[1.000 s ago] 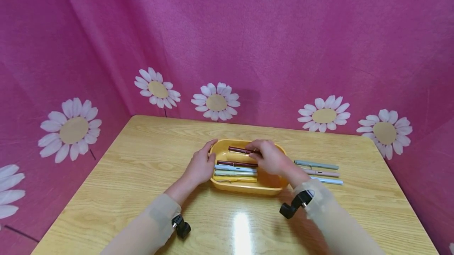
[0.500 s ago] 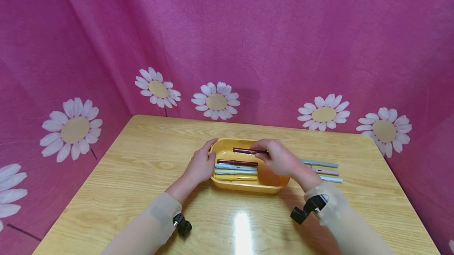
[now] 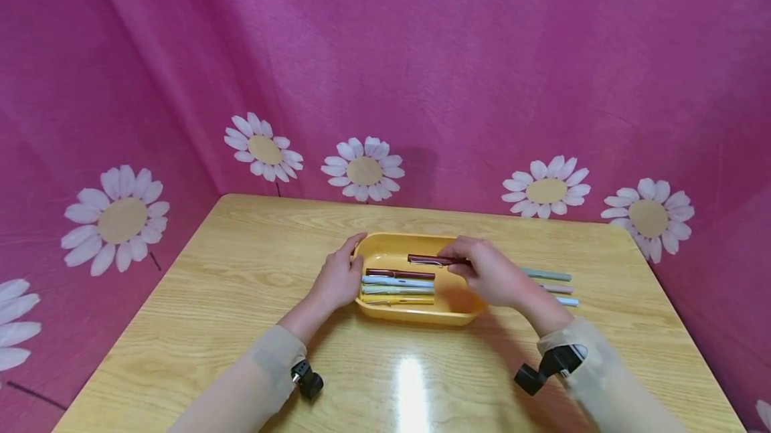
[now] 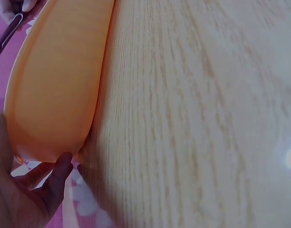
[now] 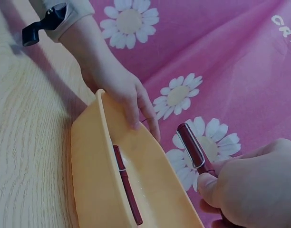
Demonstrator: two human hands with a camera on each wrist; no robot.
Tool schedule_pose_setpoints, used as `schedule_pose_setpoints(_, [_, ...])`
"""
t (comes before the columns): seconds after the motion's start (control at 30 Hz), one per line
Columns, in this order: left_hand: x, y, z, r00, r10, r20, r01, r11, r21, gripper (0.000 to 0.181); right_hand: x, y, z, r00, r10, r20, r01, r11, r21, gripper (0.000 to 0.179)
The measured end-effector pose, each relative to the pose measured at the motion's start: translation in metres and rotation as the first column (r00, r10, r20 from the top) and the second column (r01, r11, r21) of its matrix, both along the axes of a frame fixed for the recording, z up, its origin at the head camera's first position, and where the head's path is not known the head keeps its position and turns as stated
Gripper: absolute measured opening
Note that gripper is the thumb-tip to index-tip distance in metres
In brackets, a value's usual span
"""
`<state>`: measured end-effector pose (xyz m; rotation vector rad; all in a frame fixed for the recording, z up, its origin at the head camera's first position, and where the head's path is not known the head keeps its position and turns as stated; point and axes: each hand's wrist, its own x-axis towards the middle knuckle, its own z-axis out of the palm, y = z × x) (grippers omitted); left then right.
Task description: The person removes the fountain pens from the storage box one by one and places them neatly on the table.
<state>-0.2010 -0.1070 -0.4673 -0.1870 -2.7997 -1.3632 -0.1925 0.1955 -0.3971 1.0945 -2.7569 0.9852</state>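
Head view: dark red pen (image 3: 429,260) pinched over yellow tray (image 3: 415,318)

Right of centre in the head view, the right hand (image 3: 486,272) pinches the dark red pen between thumb and fingers, its cap pointing to the left of the frame. The pen is over the upper right part of the tray; the left wrist view shows it at upper left, beyond the tray's rim. In the right wrist view, the cap's silver clip faces the camera.

The left hand (image 3: 337,279) grips the tray's left end, the thumb inside the wall and the fingers outside.

Inside the tray, at its left side, four pens lie side by side. From top to bottom in the head view they are a second dark red pen (image 3: 400,274), a light blue pen (image 3: 397,282), a pale green pen (image 3: 397,290) and a yellow pen (image 3: 400,300).

Right of the tray, on the wooden table (image 3: 271,239), lie a grey-green pen (image 3: 547,275), a pale pink pen (image 3: 558,288) and a pale blue pen (image 3: 568,301), their left ends hidden behind the right hand and forearm.

Pink cloth (image 3: 421,51) printed with white flowers (image 3: 364,170) fills the upper part of the head view.
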Motion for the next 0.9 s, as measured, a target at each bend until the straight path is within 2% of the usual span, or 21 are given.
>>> schedule_pose_setpoints(0.57, [0.001, 0.0, 0.002, 1.0, 0.0, -0.007, 0.0, 1.0, 0.003, 0.05, 0.019, 0.041, 0.008, 0.998, -0.063, 0.025, 0.062, 0.998, 0.026, 0.025])
schedule_pose_setpoints(0.9, [0.0, 0.0, 0.0, 1.0, -0.001, 0.004, 0.001, 1.0, -0.005, 0.05, 0.031, 0.069, 0.011, 0.996, -0.085, 0.032, 0.085, 0.996, 0.007, 0.024])
